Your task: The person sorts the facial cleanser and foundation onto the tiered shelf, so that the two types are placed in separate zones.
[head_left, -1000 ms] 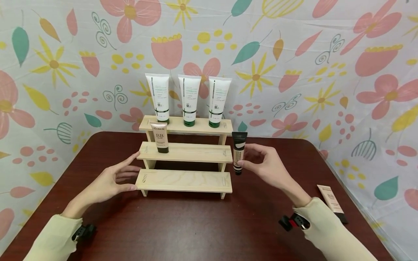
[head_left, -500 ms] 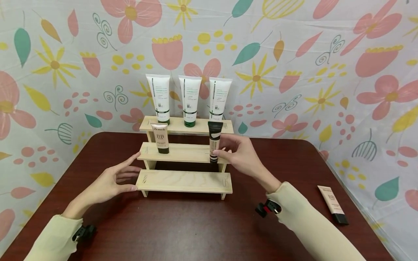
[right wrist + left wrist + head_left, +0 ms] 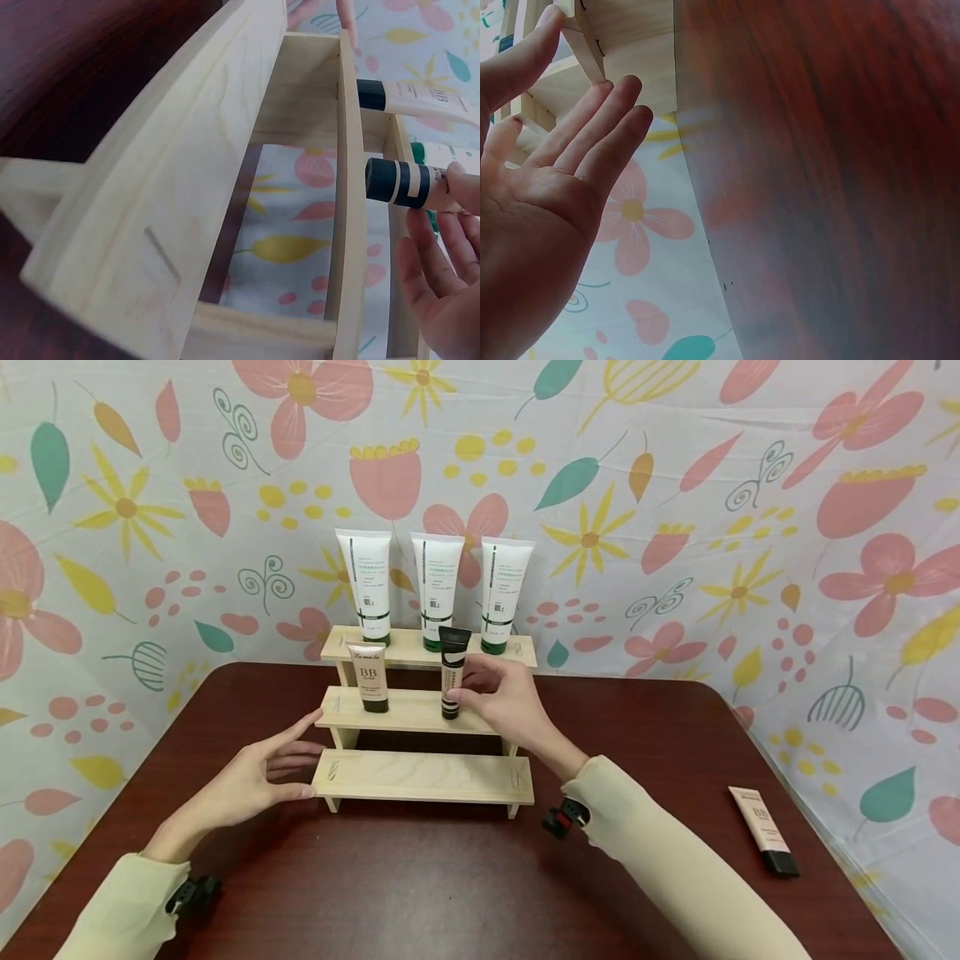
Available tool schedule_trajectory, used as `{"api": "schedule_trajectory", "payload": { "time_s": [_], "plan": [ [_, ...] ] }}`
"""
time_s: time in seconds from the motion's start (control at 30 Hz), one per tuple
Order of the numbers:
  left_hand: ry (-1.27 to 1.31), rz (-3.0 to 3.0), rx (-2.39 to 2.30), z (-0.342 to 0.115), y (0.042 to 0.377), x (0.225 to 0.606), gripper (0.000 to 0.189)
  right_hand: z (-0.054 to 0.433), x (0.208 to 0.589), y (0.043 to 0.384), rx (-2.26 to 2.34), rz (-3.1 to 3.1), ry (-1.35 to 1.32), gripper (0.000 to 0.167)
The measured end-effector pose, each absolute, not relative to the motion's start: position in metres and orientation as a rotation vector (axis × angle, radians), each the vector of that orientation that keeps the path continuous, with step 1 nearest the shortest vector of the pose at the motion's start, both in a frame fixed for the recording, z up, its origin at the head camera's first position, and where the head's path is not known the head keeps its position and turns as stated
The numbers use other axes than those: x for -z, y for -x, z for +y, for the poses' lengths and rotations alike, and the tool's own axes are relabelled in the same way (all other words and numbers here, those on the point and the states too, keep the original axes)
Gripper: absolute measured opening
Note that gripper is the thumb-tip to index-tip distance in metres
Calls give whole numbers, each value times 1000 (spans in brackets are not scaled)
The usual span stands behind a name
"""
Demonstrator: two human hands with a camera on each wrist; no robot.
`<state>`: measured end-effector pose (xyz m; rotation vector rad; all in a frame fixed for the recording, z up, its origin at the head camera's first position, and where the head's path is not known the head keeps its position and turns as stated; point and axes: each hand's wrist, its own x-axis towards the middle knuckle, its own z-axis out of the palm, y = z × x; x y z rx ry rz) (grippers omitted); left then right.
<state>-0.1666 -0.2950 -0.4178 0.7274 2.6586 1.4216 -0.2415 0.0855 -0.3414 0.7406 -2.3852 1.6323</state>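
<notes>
My right hand (image 3: pixel 513 700) pinches a small black and beige squeeze tube (image 3: pixel 453 670) between thumb and fingers, cap down, at the middle step of a three-step wooden rack (image 3: pixel 423 775). In the right wrist view, the black cap (image 3: pixel 382 180) is at that step's edge; whether it touches the wood I cannot tell. A beige BB cream tube (image 3: pixel 368 678) stands on its cap to the left on the same step. With fingers extended, my left hand (image 3: pixel 243 781) touches the rack's left side. The left wrist view shows this palm (image 3: pixel 540 217) holding nothing.
Three white tubes with green caps, the middle one (image 3: pixel 437 581) among them, stand on the top step. Another BB cream tube (image 3: pixel 763 831) lies at the right side of the dark wooden table (image 3: pixel 420 885). A floral cloth (image 3: pixel 637 602) hangs behind.
My right hand has carried the black and beige tube leftward and up, from beside the rack to the middle step. My left hand stays at the rack's left side.
</notes>
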Motion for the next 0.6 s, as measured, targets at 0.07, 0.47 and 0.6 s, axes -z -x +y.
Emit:
{"api": "schedule_trajectory", "payload": {
  "time_s": [0.07, 0.47, 0.6],
  "plan": [
    [-727, 2656, -1422, -295, 167, 418, 106, 81, 341, 243, -1633, -2390, -729, 41],
    [-735, 2653, -1427, -296, 168, 419, 106, 61, 344, 255, -1619, -2398, -748, 39],
    [-732, 2653, -1427, -296, 168, 419, 106, 59, 346, 256, -1615, -2395, -757, 43]
  ]
}}
